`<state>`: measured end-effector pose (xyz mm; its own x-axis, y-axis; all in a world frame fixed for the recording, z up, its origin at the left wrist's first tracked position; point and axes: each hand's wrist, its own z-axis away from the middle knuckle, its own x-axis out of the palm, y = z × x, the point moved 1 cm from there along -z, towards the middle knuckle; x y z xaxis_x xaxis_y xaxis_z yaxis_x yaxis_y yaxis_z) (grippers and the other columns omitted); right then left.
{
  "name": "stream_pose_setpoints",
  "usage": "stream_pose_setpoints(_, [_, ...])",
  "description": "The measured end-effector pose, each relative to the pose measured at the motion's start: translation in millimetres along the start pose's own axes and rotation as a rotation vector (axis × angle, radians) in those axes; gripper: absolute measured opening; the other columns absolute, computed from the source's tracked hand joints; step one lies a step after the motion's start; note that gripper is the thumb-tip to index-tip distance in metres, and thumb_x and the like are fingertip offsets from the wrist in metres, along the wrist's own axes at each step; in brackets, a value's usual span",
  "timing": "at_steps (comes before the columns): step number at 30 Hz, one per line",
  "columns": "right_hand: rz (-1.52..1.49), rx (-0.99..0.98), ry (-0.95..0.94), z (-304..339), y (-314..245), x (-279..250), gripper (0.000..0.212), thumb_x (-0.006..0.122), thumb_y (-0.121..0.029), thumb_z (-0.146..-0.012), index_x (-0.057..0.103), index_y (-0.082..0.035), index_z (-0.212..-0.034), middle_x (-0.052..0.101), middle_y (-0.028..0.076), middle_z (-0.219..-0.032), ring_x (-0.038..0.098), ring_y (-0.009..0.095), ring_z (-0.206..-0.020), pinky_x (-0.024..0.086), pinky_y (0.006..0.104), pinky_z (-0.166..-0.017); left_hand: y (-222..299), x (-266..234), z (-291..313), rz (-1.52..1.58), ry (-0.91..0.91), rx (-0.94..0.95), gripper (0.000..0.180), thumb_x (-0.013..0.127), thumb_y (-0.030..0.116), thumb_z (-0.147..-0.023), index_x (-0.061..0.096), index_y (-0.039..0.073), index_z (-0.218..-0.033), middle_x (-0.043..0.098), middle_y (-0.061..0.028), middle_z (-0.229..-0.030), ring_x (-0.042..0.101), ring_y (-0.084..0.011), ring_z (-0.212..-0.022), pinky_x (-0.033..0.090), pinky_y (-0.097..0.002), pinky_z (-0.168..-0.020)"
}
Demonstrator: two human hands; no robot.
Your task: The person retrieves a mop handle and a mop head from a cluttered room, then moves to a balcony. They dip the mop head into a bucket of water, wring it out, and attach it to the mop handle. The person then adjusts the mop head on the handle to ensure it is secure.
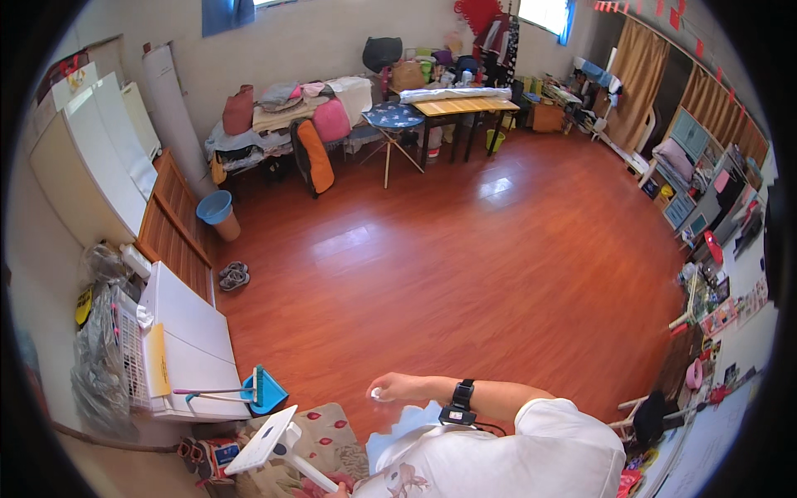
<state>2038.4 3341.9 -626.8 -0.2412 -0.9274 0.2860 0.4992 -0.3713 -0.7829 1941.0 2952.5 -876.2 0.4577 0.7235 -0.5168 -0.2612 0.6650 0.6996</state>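
Note:
My right hand [397, 387] is closed, its fingers pinching a small white object [377, 393] whose kind I cannot make out. A black band with a small box [458, 405] is strapped round that wrist. At the lower edge, only part of my left hand [340, 490] shows, closed round a white pole [309, 466]. The pole carries a flat white rectangular panel [264, 440], tilted, above a patterned mat [325, 427]. Light blue ruffled cloth [394, 431] lies just below my right hand, beside my white shirt.
A blue dustpan [267, 397] with a brush stands by the white cabinet [195, 344] on the left. Shoes [234, 275] and a bin with a blue basin [215, 207] lie beyond. A wooden table [465, 106] and round table [393, 116] stand far off; cluttered shelves [689, 199] line the right.

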Motion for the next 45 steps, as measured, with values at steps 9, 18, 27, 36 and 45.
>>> stream_pose_setpoints(9, [0.025,0.193,0.021,-83.6,31.6,104.4,0.024,0.057,-0.016,-0.09,0.057,-0.003,-0.11,0.065,0.007,-0.089,0.061,0.013,-0.074,0.048,0.0268,-0.062,-65.9,-124.3,10.7,-0.215,0.234,-0.21,0.045,0.075,0.032,-0.066,0.064,-0.005,-0.088,0.064,-0.0274,-0.087,0.064,-0.0391,-0.084,0.051,-0.0444,-0.07])
stream_pose_setpoints(18, [0.284,0.315,-0.347,-93.8,218.9,518.8,0.014,0.051,-0.014,-0.092,0.058,-0.004,-0.098,0.06,0.005,-0.073,0.058,0.015,-0.062,0.047,0.0273,-0.056,-374.3,-390.0,269.7,0.057,0.603,-0.301,0.039,0.072,0.032,-0.07,0.064,0.004,-0.095,0.065,-0.0216,-0.087,0.061,-0.0386,-0.085,0.049,-0.0455,-0.074])
stream_pose_setpoints(27, [0.461,0.338,-0.541,-160.3,412.6,1124.2,0.021,0.052,-0.024,-0.093,0.056,-0.004,-0.089,0.053,0.004,-0.065,0.05,0.014,-0.053,0.041,0.028,-0.05,-735.1,-729.3,334.2,0.121,0.621,-0.414,0.037,0.069,0.028,-0.073,0.06,0.01,-0.104,0.064,-0.0181,-0.093,0.06,-0.0371,-0.09,0.048,-0.0451,-0.076])
stream_pose_setpoints(36, [0.569,0.166,-0.608,-258.9,543.5,1568.0,0.023,0.058,-0.027,-0.089,0.055,-0.006,-0.081,0.049,0.001,-0.061,0.048,0.011,-0.052,0.039,0.0247,-0.048,-1005.8,-1078.1,321.8,0.334,0.839,-0.347,0.036,0.072,0.021,-0.073,0.06,0.004,-0.101,0.064,-0.0201,-0.088,0.062,-0.0375,-0.085,0.049,-0.0425,-0.072])
stream_pose_setpoints(45, [0.648,0.179,-0.581,-389.7,578.8,1837.5,0.021,0.062,-0.017,-0.086,0.049,-0.007,-0.072,0.044,0.0,-0.058,0.039,0.009,-0.047,0.031,0.0248,-0.042,-1188.8,-1283.3,240.5,0.326,1.147,-0.093,0.04,0.067,0.013,-0.072,0.056,0.004,-0.109,0.063,-0.0199,-0.096,0.062,-0.0346,-0.089,0.048,-0.0392,-0.076])
